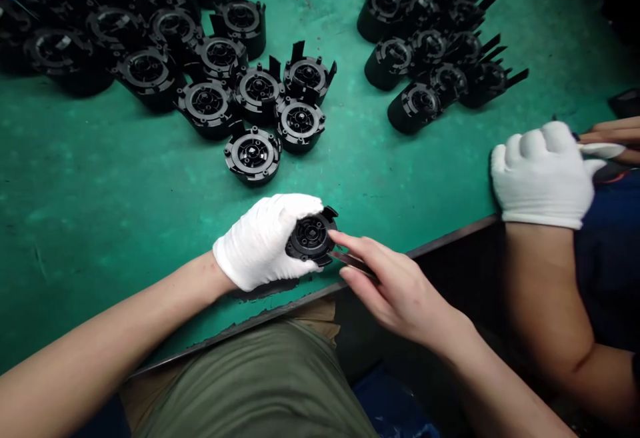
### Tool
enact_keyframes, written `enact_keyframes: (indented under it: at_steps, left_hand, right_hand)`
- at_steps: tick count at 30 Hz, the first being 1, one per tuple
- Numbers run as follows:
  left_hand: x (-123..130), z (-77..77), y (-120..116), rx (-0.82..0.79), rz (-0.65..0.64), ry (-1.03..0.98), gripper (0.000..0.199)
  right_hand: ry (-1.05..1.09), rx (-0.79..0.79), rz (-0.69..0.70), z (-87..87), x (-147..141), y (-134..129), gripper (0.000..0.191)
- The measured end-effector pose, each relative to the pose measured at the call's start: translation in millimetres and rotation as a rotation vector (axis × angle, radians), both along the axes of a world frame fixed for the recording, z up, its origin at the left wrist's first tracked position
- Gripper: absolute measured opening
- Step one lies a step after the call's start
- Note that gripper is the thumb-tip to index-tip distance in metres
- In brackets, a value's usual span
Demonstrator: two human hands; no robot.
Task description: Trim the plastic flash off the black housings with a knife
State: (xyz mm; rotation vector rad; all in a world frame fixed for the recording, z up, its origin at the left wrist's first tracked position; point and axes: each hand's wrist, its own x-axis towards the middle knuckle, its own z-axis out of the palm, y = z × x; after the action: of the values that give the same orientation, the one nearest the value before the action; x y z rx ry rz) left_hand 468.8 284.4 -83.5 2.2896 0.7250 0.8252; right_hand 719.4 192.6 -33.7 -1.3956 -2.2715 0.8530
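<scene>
My left hand [267, 241], in a white glove, wraps around a round black plastic housing [311, 233] close to the table's front edge. Rings and small posts show on the housing's top face, turned toward me. My bare right hand [387, 281] pinches a thin, dark, blade-like tool [354, 263], its tip at the housing's right rim. The index fingertip of that hand is at the rim too. Most of the tool's rear part is hidden in my palm, and the left fingers cover the housing's left side.
Several similar black housings [253, 155] stand grouped on the green tabletop [165, 225] ahead and to the left. Another group of black housings [420, 105] stands at the back right. At the far right is a co-worker's white-gloved hand [543, 175]. The table's dark edge [450, 235] runs before me.
</scene>
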Motion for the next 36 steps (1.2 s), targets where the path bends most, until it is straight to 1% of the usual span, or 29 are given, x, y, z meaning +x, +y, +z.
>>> enact_keyframes:
  at_steps: [2,4,5,8,10,11,13,15,16,18,21,23,26,27,29,31,33,36]
  left_hand:
    - [0,-0.5,-1,0.022,0.011,0.014,0.071]
    - [0,-0.3,-1,0.032,-0.001,0.013,0.069]
    - [0,-0.1,0,0.025,-0.009,0.012,0.067]
    - [1,0.0,1,0.003,-0.025,-0.002,0.06]
    - [1,-0.8,0,0.009,0.011,-0.015,0.057]
    - [1,-1.4,-1,0.016,0.033,-0.02,0.056]
    - [1,-3.1,-1,0.027,0.064,-0.029,0.057]
    - [0,-4.9,-1,0.031,0.062,-0.034,0.06]
    - [0,-5.7,-1,0.033,0.062,-0.035,0.062]
    - [0,-6.8,-1,0.032,0.072,-0.032,0.065]
    - [0,-7.5,-1,0.026,0.091,-0.022,0.071]
    - [0,-7.6,-2,0.015,0.086,-0.019,0.07]
    - [-1,-8.7,-1,0.005,0.066,-0.022,0.066]
    - [-2,-9.2,-1,0.008,0.066,-0.02,0.065]
    - [-1,-9.8,-1,0.016,0.081,-0.011,0.068]
    - [1,-8.5,-3,0.027,0.105,0.001,0.073]
    - [2,-4.3,-8,0.035,0.144,0.02,0.075]
    - [2,5.6,-19,0.044,0.237,0.101,0.073]
  right_hand:
    - [-0.089,0.054,0.028,1.0,-6,3,0.043]
    - [-0.172,0.098,0.044,6.4,-7,9,0.037]
    - [-0.181,0.093,0.052,10.3,-5,12,0.032]
    - [-0.086,0.022,0.041,21.3,2,18,0.018]
    - [-0.013,0.01,-0.019,23.6,4,19,0.016]
    - [0.004,0.01,-0.044,22.7,4,18,0.017]
    - [0.007,0.0,-0.05,18.4,3,14,0.029]
    - [-0.021,-0.029,-0.009,13.7,2,9,0.039]
    - [-0.04,-0.042,0.011,12.0,2,7,0.04]
    - [-0.054,-0.056,0.004,11.1,3,3,0.035]
    - [0.009,-0.097,-0.119,13.5,4,-1,0.021]
    - [0.056,-0.144,-0.18,14.6,1,-1,0.023]
    - [0.105,-0.224,-0.149,12.9,-4,1,0.041]
    - [0.126,-0.25,-0.137,11.7,-5,1,0.042]
    - [0.172,-0.278,-0.165,9.0,-4,2,0.034]
    - [0.186,-0.254,-0.243,6.0,0,2,0.032]
    - [0.14,-0.175,-0.265,2.5,3,1,0.03]
    - [-0.014,-0.033,-0.157,-3.0,3,-4,0.033]
